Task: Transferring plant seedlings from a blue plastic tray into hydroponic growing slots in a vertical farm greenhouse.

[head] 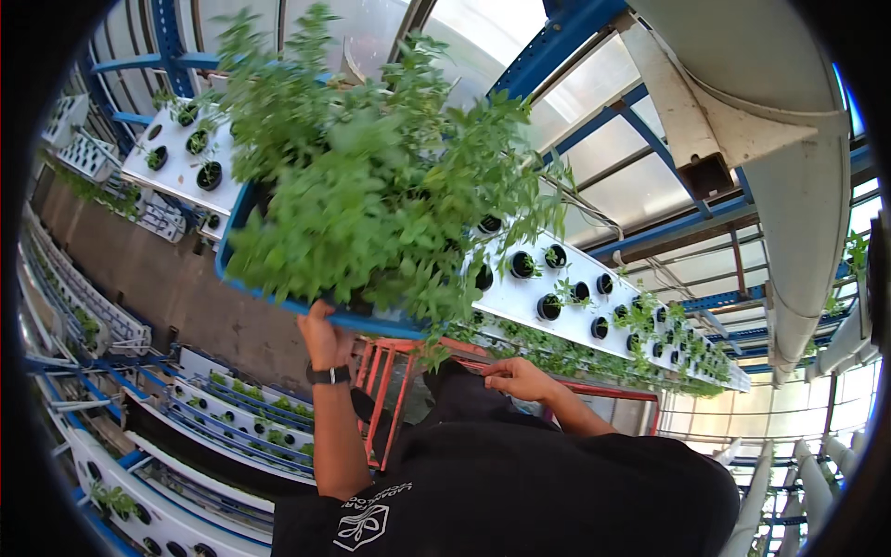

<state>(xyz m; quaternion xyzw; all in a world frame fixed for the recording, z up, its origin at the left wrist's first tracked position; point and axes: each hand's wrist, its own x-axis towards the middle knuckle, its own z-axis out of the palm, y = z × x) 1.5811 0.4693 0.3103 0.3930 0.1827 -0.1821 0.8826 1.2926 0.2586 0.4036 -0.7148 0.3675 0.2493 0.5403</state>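
Observation:
A blue plastic tub (261,296) full of bushy green leafy plants (362,188) is tilted in front of me. My left hand (324,338), with a dark band on its wrist, grips the tub's near rim. The foliage hides most of the tub and its far side, and its leaves are blurred. Close to my body, over my dark trousers, my right hand (522,379) has its fingers loosely bent. I see nothing in it. Below both hands stands a red metal frame (379,397).
A white growing channel (515,296) with black net cups runs off to the right behind the foliage. Another white planting panel (184,170) is at the left. Blue steel beams (557,49) and a large pale pipe (773,209) are overhead. Far below lie the floor (209,306) and lower racks (243,432).

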